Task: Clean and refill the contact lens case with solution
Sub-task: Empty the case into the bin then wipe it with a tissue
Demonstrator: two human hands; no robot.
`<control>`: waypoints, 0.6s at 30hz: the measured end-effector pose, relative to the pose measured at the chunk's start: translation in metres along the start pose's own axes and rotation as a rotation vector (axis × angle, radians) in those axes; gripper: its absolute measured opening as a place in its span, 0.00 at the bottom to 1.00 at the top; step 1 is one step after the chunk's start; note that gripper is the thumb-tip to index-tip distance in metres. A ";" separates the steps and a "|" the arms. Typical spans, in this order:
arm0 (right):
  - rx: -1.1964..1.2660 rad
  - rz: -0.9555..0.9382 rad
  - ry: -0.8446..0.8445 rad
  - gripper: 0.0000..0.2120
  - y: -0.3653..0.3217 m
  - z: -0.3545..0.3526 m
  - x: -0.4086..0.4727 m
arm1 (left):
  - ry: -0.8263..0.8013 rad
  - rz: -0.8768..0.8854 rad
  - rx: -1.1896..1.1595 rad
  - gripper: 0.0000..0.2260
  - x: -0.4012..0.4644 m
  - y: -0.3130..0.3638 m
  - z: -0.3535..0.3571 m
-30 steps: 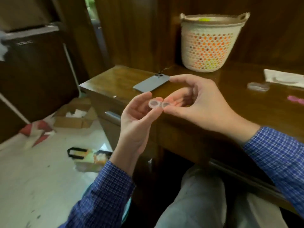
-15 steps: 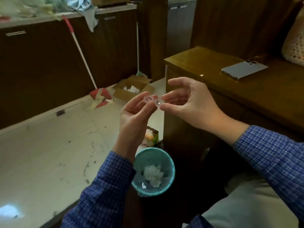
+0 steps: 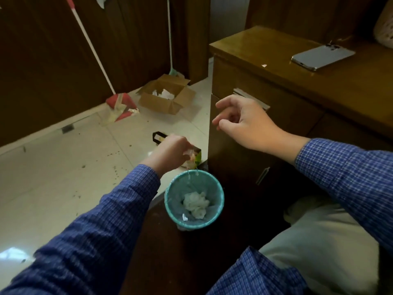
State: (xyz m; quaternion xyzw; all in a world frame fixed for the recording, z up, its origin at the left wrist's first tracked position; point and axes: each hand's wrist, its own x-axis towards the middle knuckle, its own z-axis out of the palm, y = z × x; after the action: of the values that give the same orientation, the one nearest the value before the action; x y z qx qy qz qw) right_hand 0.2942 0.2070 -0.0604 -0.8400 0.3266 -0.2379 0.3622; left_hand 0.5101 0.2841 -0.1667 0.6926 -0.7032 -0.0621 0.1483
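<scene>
Left hand [image 3: 170, 149] turned knuckles-up just above far rim of small teal waste bin [image 3: 172, 206], fingers curled tight round something small. Contact lens case [image 3: 190, 153] barely visible at fingertips, mostly hidden by fingers; clear, blurred, hard to make out. Two thin streams of liquid [image 3: 192, 174] dropping from hand toward bin rim. Crumpled white tissue [image 3: 196, 202] lying at bin bottom, small white scrap beside it.

Right hand [image 3: 242, 122] held up in air in front of wooden desk [image 3: 276, 67], well apart from left hand. Fingers loosely curled, thumb and forefinger apart, holding nothing visible. Blue checked sleeves [image 3: 344, 173] on both arms. Light trousers [image 3: 323, 241] at lower right.

Smartphone [image 3: 323, 57] face down on desk top, camera end pointing away. Tiny white scrap [image 3: 264, 65] on desk near phone. Edge of woven basket [image 3: 385, 33] at far right, cropped. Metal drawer handle [image 3: 252, 99] on desk front, partly behind right hand.

Floor: open cardboard box [image 3: 167, 95] with white paper inside, near dark wooden wall. Red dustpan [image 3: 122, 106] on long white handle leaning against wall, next to box. Second pole with green base [image 3: 173, 71] behind box. Black-framed packet [image 3: 158, 137] on tile just past left hand, partly hidden. Dark specks scattered on pale tile floor [image 3: 63, 177].
</scene>
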 end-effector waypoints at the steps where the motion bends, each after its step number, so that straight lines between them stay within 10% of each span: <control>1: -0.015 0.000 -0.007 0.18 0.002 0.000 0.000 | -0.080 0.008 0.060 0.11 0.007 0.001 0.008; 13: -0.024 -0.016 0.033 0.17 0.013 -0.024 -0.001 | -0.252 -0.001 0.095 0.11 0.042 0.018 0.024; 18: 0.001 -0.031 0.107 0.15 0.013 -0.054 -0.006 | -0.002 -0.244 -0.671 0.12 0.056 0.043 -0.021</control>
State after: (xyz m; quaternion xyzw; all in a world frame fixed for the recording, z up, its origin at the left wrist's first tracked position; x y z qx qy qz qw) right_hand 0.2513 0.1806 -0.0376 -0.8308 0.3322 -0.2883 0.3411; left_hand 0.4751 0.2322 -0.1273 0.6843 -0.5558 -0.3074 0.3583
